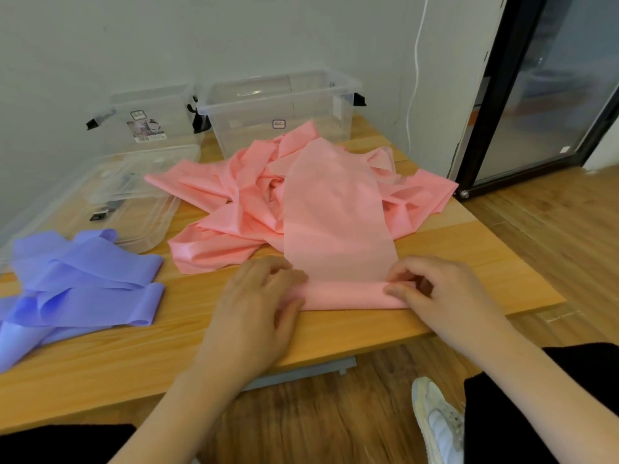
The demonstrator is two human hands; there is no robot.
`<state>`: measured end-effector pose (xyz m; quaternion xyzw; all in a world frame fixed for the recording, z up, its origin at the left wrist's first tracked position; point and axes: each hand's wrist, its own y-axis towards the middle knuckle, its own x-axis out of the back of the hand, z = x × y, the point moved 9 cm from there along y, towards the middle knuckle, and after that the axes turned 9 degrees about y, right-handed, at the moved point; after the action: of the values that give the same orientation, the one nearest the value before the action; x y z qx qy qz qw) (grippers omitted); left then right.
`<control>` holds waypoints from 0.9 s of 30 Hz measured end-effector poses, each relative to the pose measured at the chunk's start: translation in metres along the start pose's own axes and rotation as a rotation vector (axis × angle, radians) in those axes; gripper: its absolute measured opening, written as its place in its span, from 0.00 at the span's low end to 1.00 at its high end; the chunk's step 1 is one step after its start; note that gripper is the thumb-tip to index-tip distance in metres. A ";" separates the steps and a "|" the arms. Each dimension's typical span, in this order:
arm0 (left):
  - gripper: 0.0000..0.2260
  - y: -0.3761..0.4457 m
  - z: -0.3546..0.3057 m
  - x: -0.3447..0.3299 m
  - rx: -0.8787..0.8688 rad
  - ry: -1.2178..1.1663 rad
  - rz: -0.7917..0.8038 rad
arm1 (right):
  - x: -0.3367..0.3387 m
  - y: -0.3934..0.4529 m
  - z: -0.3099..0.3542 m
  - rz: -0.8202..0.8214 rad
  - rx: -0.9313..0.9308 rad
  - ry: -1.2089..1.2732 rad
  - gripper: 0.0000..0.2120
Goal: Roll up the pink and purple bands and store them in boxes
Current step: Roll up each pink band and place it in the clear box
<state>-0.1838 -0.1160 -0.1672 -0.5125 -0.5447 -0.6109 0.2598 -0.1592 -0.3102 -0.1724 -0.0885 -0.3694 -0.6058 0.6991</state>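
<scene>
The head view looks down on a low wooden table [187,333] set on a wood floor. A long pink band [338,209] runs away from the person across the table, its far part heaped in loose folds near the middle of the tabletop. Its near end is turned over into a short rolled edge [348,296] lying crosswise close to the table's front edge. The left hand [258,306] sits at the left end of this roll, fingers curled over the top and thumb below, pinching the fabric. The right hand [435,293] sits at the right end, its fingertips bent down onto the roll and gripping it. The roll lies directly between the two hands, touching both, and the flat stretch of band rises from it toward the heap.

To the left, well apart from the hands, the purple band [87,286] lies in loose overlapping folds, partly hanging past the table's edge. At the far side stand two clear plastic boxes: the left box [147,118] against the wall and the right box [281,105] just behind the pink heap. A clear lid [134,195] lies flat in front of the left box. A white shoe [438,420] shows on the floor at lower right.
</scene>
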 end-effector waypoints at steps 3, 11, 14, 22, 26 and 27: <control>0.17 -0.001 -0.005 -0.007 -0.102 0.118 0.052 | 0.001 0.004 -0.002 -0.027 0.028 -0.080 0.03; 0.13 0.020 0.000 -0.013 0.002 -0.076 0.143 | 0.000 0.008 -0.003 0.031 -0.024 -0.023 0.08; 0.12 0.016 0.004 -0.015 0.043 -0.130 0.083 | 0.001 0.011 -0.008 -0.020 -0.060 0.041 0.06; 0.18 0.014 -0.006 -0.020 -0.106 -0.004 0.071 | -0.005 0.019 -0.014 0.046 -0.027 -0.024 0.13; 0.12 0.023 -0.002 -0.019 -0.040 -0.151 0.066 | -0.009 0.014 -0.005 0.073 0.028 -0.048 0.15; 0.10 0.023 0.000 -0.018 -0.010 -0.187 0.064 | -0.007 0.013 -0.003 0.057 0.021 -0.028 0.13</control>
<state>-0.1577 -0.1265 -0.1750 -0.5856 -0.5470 -0.5545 0.2247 -0.1457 -0.3034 -0.1744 -0.1001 -0.3826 -0.5806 0.7117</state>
